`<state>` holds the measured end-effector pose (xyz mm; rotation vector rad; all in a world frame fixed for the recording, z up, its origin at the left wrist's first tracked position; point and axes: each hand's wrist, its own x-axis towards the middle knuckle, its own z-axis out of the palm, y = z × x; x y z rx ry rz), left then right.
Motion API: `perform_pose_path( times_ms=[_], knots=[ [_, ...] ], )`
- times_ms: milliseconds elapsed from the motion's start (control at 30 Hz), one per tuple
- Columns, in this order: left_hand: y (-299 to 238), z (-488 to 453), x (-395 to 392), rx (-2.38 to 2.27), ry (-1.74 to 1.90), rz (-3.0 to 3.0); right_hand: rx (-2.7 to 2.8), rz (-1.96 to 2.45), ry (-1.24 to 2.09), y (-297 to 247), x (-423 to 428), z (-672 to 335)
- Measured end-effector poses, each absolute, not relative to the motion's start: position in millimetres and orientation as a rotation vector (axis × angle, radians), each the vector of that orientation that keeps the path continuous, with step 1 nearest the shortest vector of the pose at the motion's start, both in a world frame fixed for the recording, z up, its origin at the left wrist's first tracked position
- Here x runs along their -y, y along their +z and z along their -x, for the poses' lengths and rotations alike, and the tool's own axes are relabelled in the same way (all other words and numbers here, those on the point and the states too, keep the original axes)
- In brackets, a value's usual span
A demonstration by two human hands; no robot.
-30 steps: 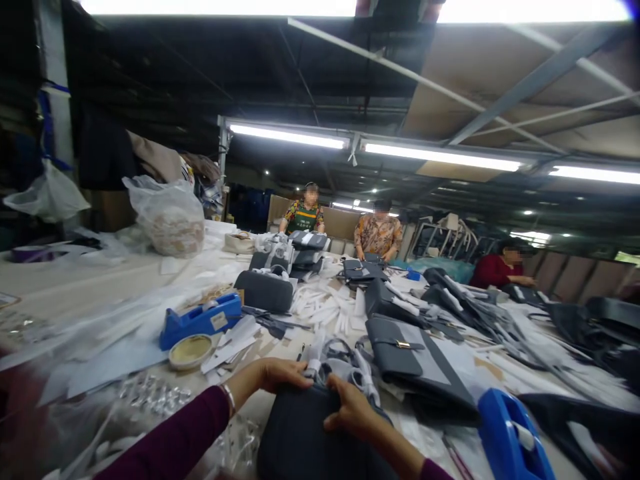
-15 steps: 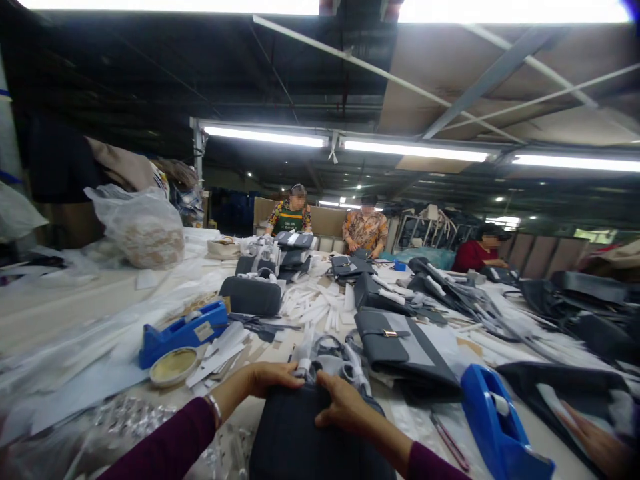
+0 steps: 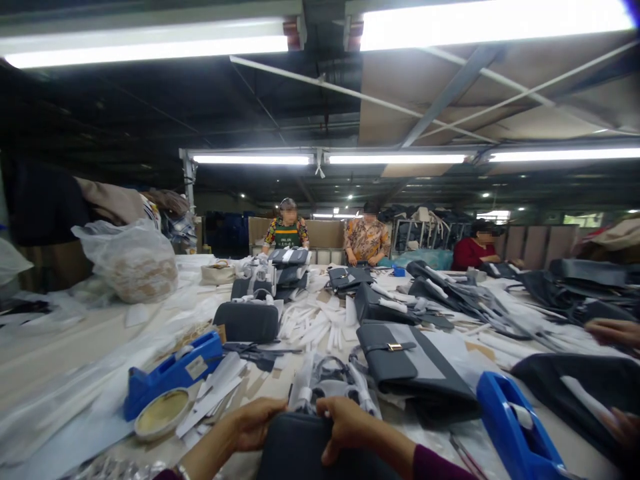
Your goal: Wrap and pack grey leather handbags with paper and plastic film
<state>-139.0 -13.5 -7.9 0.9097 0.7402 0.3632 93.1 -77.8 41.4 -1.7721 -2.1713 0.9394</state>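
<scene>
A dark handbag [image 3: 297, 443] lies directly in front of me, its lower part cut off by the bottom of the view. My left hand [image 3: 257, 423] grips its far left corner, the fingertips partly hidden at the edge. Over the far right part of the edge, my right hand [image 3: 347, 427] is closed, thumb on the near face and fingers bent over the top. Just beyond both hands are the bag's handles [image 3: 333, 383], wrapped in white and clear covering. To the right lies a dark flap bag [image 3: 395, 360] with a gold buckle and a pale sheet on it.
Blue tape dispensers stand at left [image 3: 173, 373] and right [image 3: 520, 427]. Beside the left one are a round tape roll [image 3: 163, 413] and paper strips [image 3: 215, 393]. More bags cover the table's far side. A co-worker's hands [image 3: 617, 333] reach in at right; several people work behind.
The view has tilted up, so the handbag and my hands sit lower in the picture. Both hands stay on the bag's far edge. The co-worker's upper hand at right has come into view.
</scene>
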Motion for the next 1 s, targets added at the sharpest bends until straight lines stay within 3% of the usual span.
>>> perform_pose_path(
  times_ms=[333,800,1000],
  knots=[
    [18,119,32,-0.873,0.285,-1.07,2.218,1.49,1.19,37,68,-99],
    [46,112,45,-0.838,0.279,-1.346,2.402,1.17,1.239,49,59,-115],
    [37,111,46,-1.035,0.38,-1.506,2.448,1.194,1.035,45,68,-112]
  ],
)
